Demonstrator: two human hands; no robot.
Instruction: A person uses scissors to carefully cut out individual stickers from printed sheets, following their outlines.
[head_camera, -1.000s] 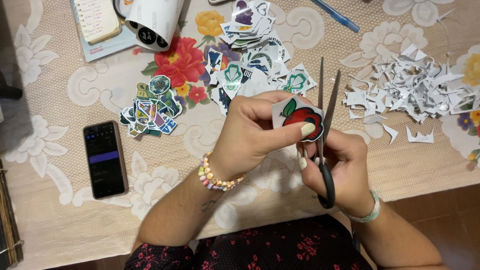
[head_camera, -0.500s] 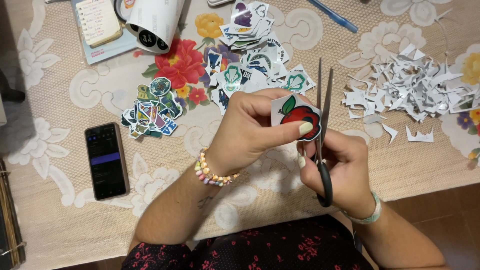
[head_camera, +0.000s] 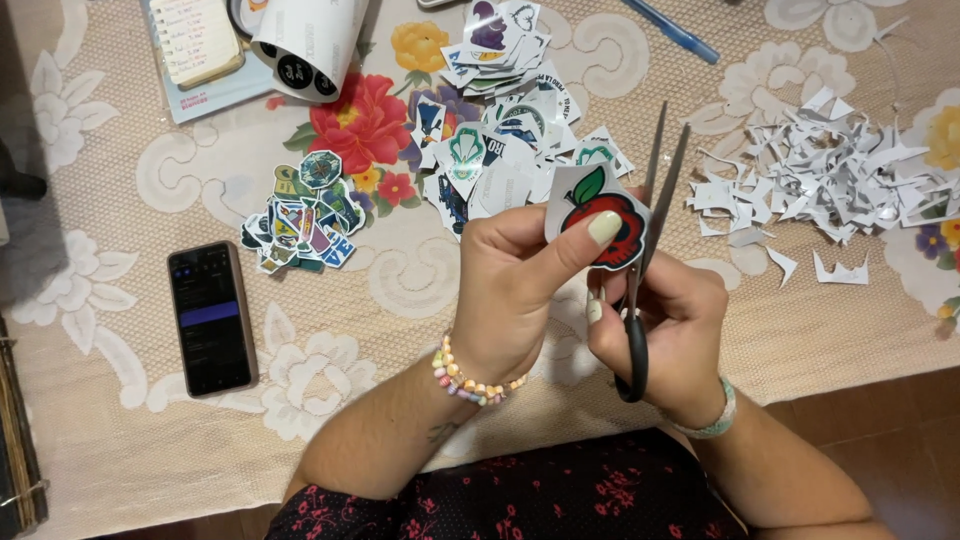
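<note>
Head view: my left hand (head_camera: 510, 290) pinches the apple sticker (head_camera: 597, 215) between thumb and fingers — my right hand (head_camera: 665, 330) grips the scissors (head_camera: 645, 250), blades parted just beside the sticker's edge. Left of it lies a phone (head_camera: 211, 318); right — paper scraps (head_camera: 830, 175).

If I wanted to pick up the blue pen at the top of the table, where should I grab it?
Probably grip the blue pen around the middle of its barrel, from above, fingers on its two long sides. It lies flat and slanted on the tablecloth, apart from the stickers and scraps.
</note>
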